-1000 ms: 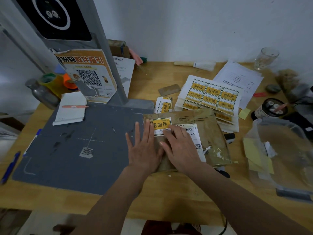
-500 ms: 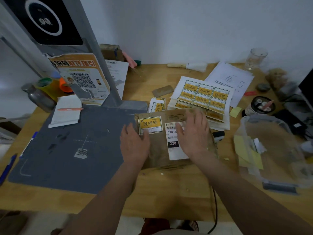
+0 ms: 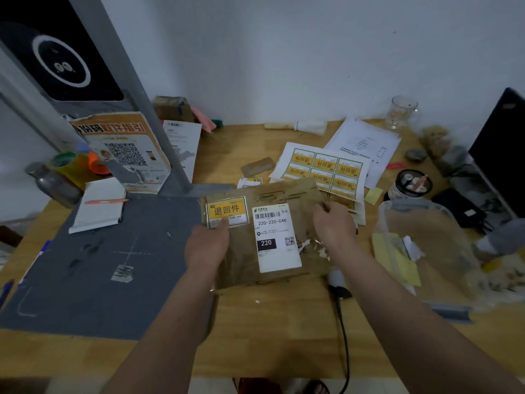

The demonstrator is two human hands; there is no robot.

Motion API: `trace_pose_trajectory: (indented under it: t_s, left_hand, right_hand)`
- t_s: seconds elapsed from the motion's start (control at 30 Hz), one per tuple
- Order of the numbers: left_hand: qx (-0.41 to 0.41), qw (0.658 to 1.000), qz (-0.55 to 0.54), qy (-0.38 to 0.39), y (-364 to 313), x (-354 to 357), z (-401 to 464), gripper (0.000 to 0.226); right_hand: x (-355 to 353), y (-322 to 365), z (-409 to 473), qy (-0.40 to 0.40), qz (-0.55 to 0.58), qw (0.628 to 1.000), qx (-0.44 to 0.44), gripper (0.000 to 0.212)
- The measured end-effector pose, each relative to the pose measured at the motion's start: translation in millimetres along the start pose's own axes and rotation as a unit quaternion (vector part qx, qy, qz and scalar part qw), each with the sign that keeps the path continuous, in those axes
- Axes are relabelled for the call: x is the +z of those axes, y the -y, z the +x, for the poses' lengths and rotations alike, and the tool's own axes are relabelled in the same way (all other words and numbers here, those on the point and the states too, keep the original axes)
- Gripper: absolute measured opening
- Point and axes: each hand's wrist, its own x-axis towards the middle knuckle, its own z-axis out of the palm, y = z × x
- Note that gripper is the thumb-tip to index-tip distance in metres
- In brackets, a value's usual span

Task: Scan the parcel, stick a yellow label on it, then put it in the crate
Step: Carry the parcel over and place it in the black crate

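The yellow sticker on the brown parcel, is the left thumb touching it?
Touching. In the head view the left hand grips the brown parcel at its left edge, and its thumb lies across the bottom edge of the yellow sticker.

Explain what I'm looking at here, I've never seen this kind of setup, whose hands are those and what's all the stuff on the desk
There is no machine here. A person wears a camera on the head, so the picture looks forward and down at that person's own two hands. The left hand and the right hand each grip a side of a brown parcel. The parcel carries a yellow label and a white shipping label with a barcode. Underneath is a wooden desk with a grey mat on its left part. Behind the parcel lies a sheet of spare yellow labels. On the right stands a clear plastic crate. The grey post at top left bears a black panel, probably the scanner.
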Motion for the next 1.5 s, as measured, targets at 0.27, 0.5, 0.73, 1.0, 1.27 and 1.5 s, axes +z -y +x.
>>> trace_pose_trajectory:
  t_s: [0.27,0.5,0.73,1.0,1.27,1.5]
  left_hand:
    - [0.116,0.983,-0.045,-0.138,-50,-28,-45,0.054]
    - [0.198,0.97,-0.045,-0.136,-77,-19,-77,0.047]
    - [0.324,0.944,-0.011,-0.066,-113,1,-98,0.046]
    - [0.431,0.899,0.079,0.011,-112,28,-120,0.039]
    - [0.525,0.838,0.097,0.11,-99,64,-168,0.044]
    - [0.593,0.777,0.122,0.174,-89,91,-232,0.05]
  right_hand:
    - [-47,31,-20,-0.05,0.133,0.988,-0.058,0.032]
    - [-97,24,-42,-0.131,0.156,0.978,-0.05,0.035]
    - [-144,-1,-78,-0.277,0.149,0.949,-0.026,0.035]
    - [-171,-40,-146,-0.421,0.042,0.904,0.061,0.031]
    - [-195,-89,-210,-0.482,0.045,0.854,0.19,0.024]
    - [-221,-137,-263,-0.53,0.077,0.804,0.257,0.025]
